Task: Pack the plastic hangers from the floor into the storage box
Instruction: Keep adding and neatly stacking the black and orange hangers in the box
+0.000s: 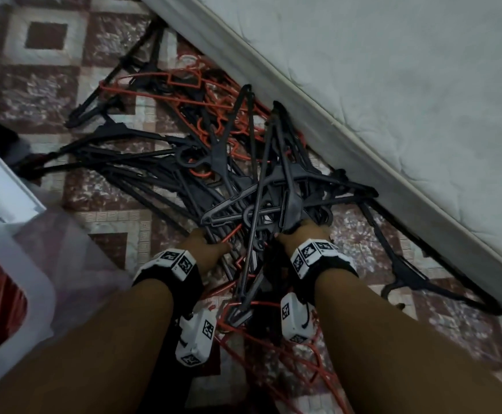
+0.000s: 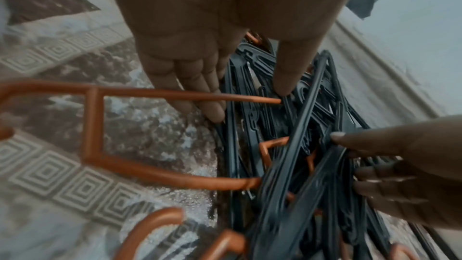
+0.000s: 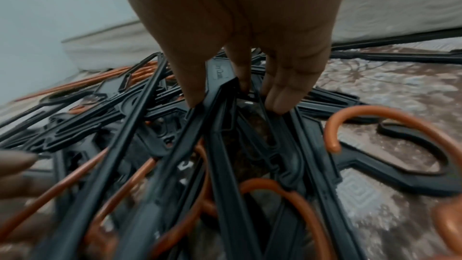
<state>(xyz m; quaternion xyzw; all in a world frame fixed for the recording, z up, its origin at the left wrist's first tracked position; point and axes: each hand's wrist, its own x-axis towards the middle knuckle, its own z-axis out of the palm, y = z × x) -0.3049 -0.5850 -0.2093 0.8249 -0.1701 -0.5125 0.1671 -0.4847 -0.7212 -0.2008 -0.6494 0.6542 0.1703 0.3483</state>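
A tangled pile of black plastic hangers (image 1: 243,186) and thin orange hangers (image 1: 184,82) lies on the patterned floor beside a mattress. My right hand (image 1: 291,231) grips a bundle of black hangers (image 3: 220,126) at the pile's near end, with the thumb on one side and the fingers on the other. My left hand (image 1: 213,239) reaches into the pile just to its left. Its fingers (image 2: 200,94) and thumb are straight and touch the black hangers (image 2: 252,118), behind an orange hanger (image 2: 150,94). The storage box (image 1: 13,261), translucent with a white rim, stands at the left.
The mattress (image 1: 393,85) runs diagonally along the right and hems in the pile. More black hangers (image 1: 417,276) lie along its edge at the right. Orange hangers (image 1: 273,348) trail between my forearms. A white lid (image 1: 1,186) rests by the box.
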